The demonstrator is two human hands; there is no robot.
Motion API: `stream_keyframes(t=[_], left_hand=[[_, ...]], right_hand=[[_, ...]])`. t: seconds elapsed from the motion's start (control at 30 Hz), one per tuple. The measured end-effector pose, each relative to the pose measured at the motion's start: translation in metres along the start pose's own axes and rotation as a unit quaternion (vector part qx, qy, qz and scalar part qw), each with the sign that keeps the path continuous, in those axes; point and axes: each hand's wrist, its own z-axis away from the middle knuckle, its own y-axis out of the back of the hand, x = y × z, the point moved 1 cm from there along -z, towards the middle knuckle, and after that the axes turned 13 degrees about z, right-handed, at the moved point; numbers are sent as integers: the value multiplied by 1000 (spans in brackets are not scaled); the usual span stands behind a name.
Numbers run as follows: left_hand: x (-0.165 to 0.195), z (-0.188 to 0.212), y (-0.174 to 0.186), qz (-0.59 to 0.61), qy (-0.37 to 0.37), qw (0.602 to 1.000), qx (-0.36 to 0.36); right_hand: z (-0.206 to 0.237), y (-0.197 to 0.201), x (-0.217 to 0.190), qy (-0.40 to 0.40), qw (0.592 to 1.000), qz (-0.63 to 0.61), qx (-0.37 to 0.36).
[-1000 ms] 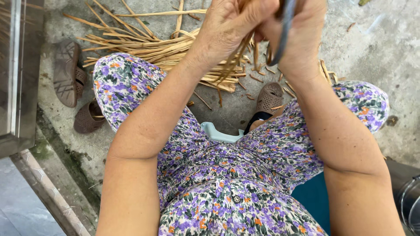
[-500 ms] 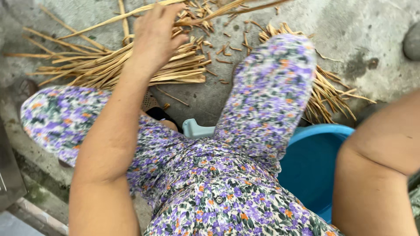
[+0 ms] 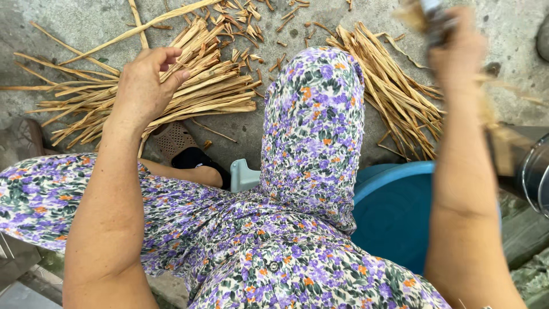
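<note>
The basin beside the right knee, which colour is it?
Blue, seen in the head view: basin.

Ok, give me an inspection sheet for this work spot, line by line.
Surface: bare grey concrete floor, stained.
Job's things: pile of split dry strips on the left; second bundle on the right.
Clutter: short offcuts scattered; blue tub; sandal.
Hands: left hand open over the pile; right hand raised, blurred, gripping a tool and strip.
Cables: nothing seen.
Surroundings: metal bucket at the right edge.
</note>
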Motion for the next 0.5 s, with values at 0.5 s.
stream_keyframes(t=[0.5], left_hand=[[-131,-52,52,12,-19,992,123]], right_hand=[[17,-139,-79,-193,937,-120,-266]])
